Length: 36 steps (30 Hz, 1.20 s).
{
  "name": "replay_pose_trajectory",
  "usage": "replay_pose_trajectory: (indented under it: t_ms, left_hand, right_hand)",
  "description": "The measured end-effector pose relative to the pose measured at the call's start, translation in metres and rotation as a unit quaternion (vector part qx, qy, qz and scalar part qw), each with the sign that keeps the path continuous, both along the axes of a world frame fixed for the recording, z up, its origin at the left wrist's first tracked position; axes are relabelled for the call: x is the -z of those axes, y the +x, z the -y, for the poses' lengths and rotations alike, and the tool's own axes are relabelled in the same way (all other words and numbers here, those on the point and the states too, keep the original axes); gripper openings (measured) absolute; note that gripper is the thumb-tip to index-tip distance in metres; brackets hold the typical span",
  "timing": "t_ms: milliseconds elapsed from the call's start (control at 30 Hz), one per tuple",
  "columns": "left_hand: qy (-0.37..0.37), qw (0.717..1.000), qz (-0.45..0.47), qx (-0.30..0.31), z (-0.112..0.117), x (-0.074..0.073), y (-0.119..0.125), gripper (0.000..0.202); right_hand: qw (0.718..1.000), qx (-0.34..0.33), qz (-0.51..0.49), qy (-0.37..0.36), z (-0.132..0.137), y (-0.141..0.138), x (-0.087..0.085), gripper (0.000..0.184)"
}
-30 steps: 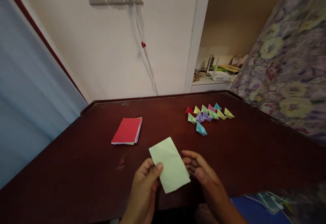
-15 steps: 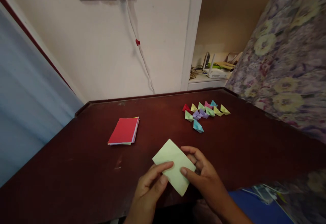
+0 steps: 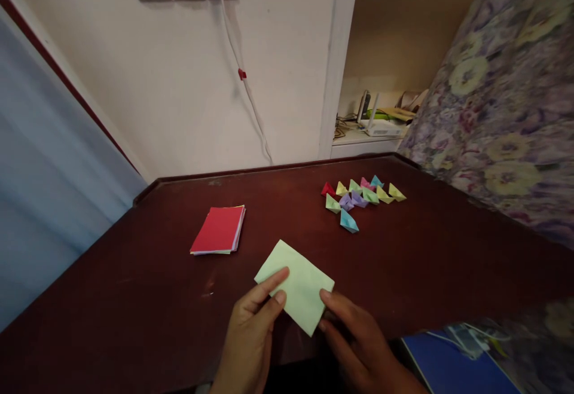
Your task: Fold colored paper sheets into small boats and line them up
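Observation:
A pale green sheet of paper (image 3: pixel 299 280) is held tilted over the near part of the table. My left hand (image 3: pixel 251 322) grips its left side, with the thumb and index finger lying on top and the other fingers beneath. At its right corner, my right hand (image 3: pixel 354 328) pinches the paper between thumb and fingers. Farther off on the right stand several small folded paper boats (image 3: pixel 359 198) in mixed colours, with a blue paper boat (image 3: pixel 348 221) nearest. To the left lies a stack of coloured paper (image 3: pixel 218 230) with a red sheet on top.
The dark red table (image 3: pixel 134 298) meets a wall carrying a plugged-in white cable (image 3: pixel 233 53). A white router (image 3: pixel 381 127) sits in a shelf niche. A floral curtain (image 3: pixel 493 113) hangs right, a blue curtain (image 3: pixel 54 173) left. A blue flat item (image 3: pixel 457 364) lies low at right.
The green paper has shifted left and slightly up. My right hand has slid down to the paper's right corner, and my left hand has moved a little left with it.

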<state>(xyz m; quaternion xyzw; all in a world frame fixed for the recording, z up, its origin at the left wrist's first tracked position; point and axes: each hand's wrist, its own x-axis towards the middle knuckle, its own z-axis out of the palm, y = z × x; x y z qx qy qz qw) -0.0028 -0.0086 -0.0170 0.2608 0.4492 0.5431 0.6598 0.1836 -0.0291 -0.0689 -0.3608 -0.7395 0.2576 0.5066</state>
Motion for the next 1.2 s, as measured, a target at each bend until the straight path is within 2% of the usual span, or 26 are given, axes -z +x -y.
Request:
replay_pose_trajectory:
  t_ms: [67, 133, 333, 467, 600, 733, 933, 1200]
  left_hand:
    - [0.007, 1.000, -0.024, 0.004, 0.000, -0.001, 0.001, 0.043]
    - [0.013, 0.999, -0.044, 0.009, 0.001, -0.001, 0.003, 0.042]
    - [0.021, 0.998, -0.061, -0.003, 0.001, -0.004, 0.007, 0.036]
    - [0.016, 0.998, -0.052, -0.019, 0.001, -0.003, 0.012, 0.033]
    - [0.034, 0.999, -0.036, -0.010, 0.004, -0.001, 0.015, 0.034]
    - [0.042, 0.998, -0.056, 0.011, 0.008, 0.003, 0.015, 0.040]
    - [0.034, 0.992, -0.122, -0.002, 0.007, 0.009, 0.015, 0.043]
    - [0.036, 0.987, -0.156, -0.004, 0.007, 0.010, 0.017, 0.039]
  right_hand:
    - [0.998, -0.040, 0.028, 0.028, -0.003, -0.001, -0.001, 0.072]
    - [0.998, -0.051, 0.036, 0.009, -0.006, -0.003, -0.001, 0.065]
    - [0.995, 0.027, -0.069, -0.063, -0.007, -0.007, -0.001, 0.028]
    - [0.969, 0.070, -0.164, -0.172, -0.008, -0.015, -0.011, 0.009]
    - [0.921, 0.084, -0.270, -0.268, -0.010, -0.024, -0.019, 0.019]
    - [0.885, 0.067, -0.339, -0.312, -0.010, -0.029, -0.024, 0.023]
    - [0.873, 0.071, -0.361, -0.321, -0.010, -0.030, -0.024, 0.025]
    - [0.857, 0.090, -0.379, -0.337, -0.010, -0.033, -0.025, 0.032]
